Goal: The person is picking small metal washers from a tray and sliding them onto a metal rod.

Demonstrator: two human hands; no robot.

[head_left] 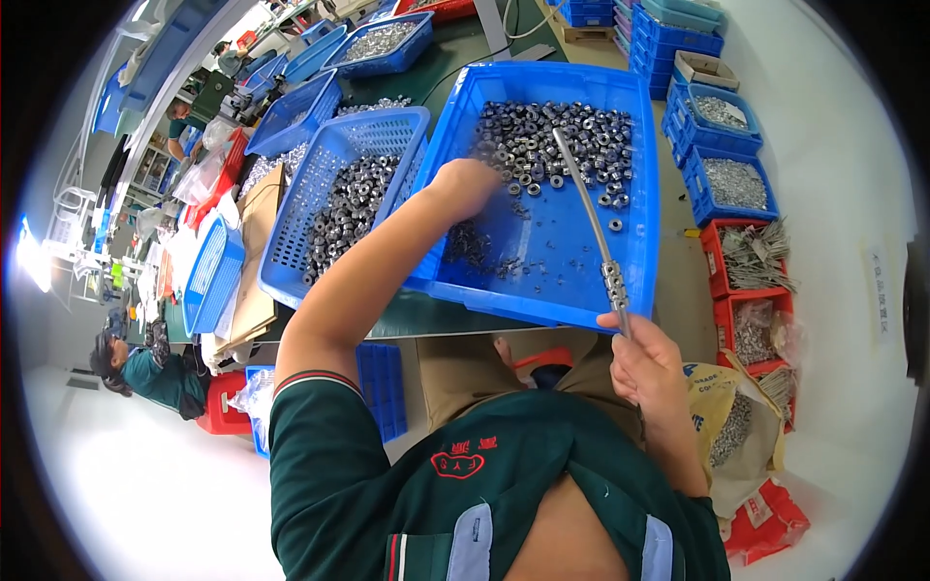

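Observation:
My right hand (pixel 647 366) is closed around the lower end of a long thin metal rod (pixel 583 194), which slants up over a large blue plastic bin (pixel 651 242). Several small metal rings (pixel 614 281) sit threaded on the rod just above my fingers. Inside the bin, a heap of nut-like metal rings (pixel 552 140) covers the far part, and small dark bits (pixel 475 247) lie scattered nearer to me. Over the bin's left side is my left hand (pixel 467 189), beside the heap. Motion smears its fingers, so their state and anything in them cannot be made out.
Left of the bin stands a perforated blue basket (pixel 276 254) holding more metal rings. Further blue baskets (pixel 383 44) of parts stand beyond. Along the right wall are stacked blue crates (pixel 731 184) and red boxes (pixel 751 257). A co-worker (pixel 155 373) is at far left.

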